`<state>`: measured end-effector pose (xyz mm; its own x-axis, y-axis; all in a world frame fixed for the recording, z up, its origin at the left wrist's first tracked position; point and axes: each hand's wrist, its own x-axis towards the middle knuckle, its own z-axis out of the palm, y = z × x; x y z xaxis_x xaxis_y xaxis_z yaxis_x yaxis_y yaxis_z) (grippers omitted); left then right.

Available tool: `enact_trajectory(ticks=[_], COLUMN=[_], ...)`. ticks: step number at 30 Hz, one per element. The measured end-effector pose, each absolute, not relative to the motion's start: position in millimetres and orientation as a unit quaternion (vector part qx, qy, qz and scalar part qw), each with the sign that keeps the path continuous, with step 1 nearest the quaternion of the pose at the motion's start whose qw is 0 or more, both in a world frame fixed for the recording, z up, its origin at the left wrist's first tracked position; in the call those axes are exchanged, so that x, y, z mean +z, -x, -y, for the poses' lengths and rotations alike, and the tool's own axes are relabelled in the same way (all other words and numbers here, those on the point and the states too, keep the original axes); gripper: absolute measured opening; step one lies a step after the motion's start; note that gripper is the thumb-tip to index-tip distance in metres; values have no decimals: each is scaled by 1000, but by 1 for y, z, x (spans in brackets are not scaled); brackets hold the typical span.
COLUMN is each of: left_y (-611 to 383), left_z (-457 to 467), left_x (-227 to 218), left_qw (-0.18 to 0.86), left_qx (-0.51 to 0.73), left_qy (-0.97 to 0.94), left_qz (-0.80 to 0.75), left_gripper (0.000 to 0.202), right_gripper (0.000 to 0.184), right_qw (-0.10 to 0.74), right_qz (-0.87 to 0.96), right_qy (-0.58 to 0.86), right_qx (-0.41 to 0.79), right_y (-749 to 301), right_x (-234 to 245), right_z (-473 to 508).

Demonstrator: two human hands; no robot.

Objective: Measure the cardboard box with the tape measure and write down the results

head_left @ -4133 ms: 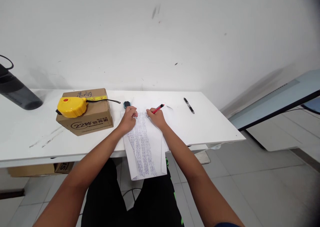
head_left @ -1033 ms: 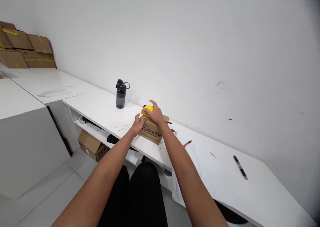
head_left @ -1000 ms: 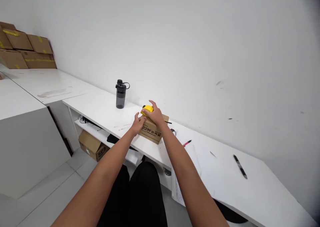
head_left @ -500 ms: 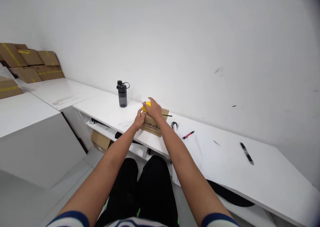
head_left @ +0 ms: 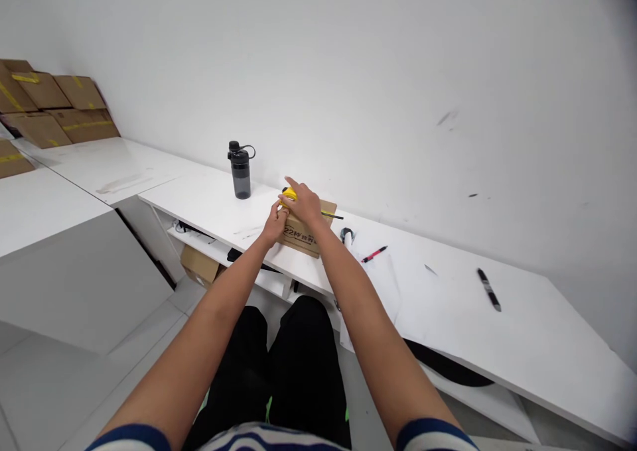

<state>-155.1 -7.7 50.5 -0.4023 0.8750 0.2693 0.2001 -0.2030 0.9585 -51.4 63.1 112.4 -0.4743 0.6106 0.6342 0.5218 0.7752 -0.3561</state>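
A yellow tape measure (head_left: 289, 193) with a dark part sits at the left end of a small cardboard box (head_left: 302, 240) with dark printing. My left hand (head_left: 275, 224) grips its near side with bent fingers. From the right, my right hand (head_left: 307, 204) closes over it, thumb against the yellow case and index finger stretched out past it. Beyond my right wrist, a thin yellow and dark strip (head_left: 332, 215) sticks out over the box's right edge; my hand hides how it runs.
A dark water bottle (head_left: 241, 176) stands left of the box. To the right lie a dark roll-like item (head_left: 347, 233), a red pen (head_left: 374, 254) and a black marker (head_left: 488, 289) on the white desk (head_left: 448, 318). Taped cardboard boxes (head_left: 82, 125) are stacked far left.
The view has tipped down a little, so the scene sits higher. Both hands stay at the tape measure, and the right index finger is stretched out more.
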Motion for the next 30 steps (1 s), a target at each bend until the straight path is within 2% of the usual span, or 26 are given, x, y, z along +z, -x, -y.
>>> enact_trajectory(ticks=[4, 15, 22, 27, 30], left_y=[155, 158, 158, 157, 157], left_z=[4, 2, 3, 1, -2], left_x=[50, 47, 49, 50, 49], left_qw=[270, 228, 207, 189, 195], left_qx=[613, 581, 556, 581, 582], left_qy=[-485, -491, -486, -494, -494], left_qz=[-563, -607, -642, -619, -615], left_gripper=[52, 51, 45, 45, 48], right_gripper=[69, 83, 73, 81, 83], right_qw=[412, 400, 390, 340, 339], right_qz=[846, 849, 849, 869, 859], right_qy=[331, 306, 323, 335, 365], right_qx=[70, 158, 147, 128, 117], right_y=[49, 44, 46, 15, -34], right_x=[113, 119, 120, 130, 126], right_z=[-66, -71, -69, -74, -79])
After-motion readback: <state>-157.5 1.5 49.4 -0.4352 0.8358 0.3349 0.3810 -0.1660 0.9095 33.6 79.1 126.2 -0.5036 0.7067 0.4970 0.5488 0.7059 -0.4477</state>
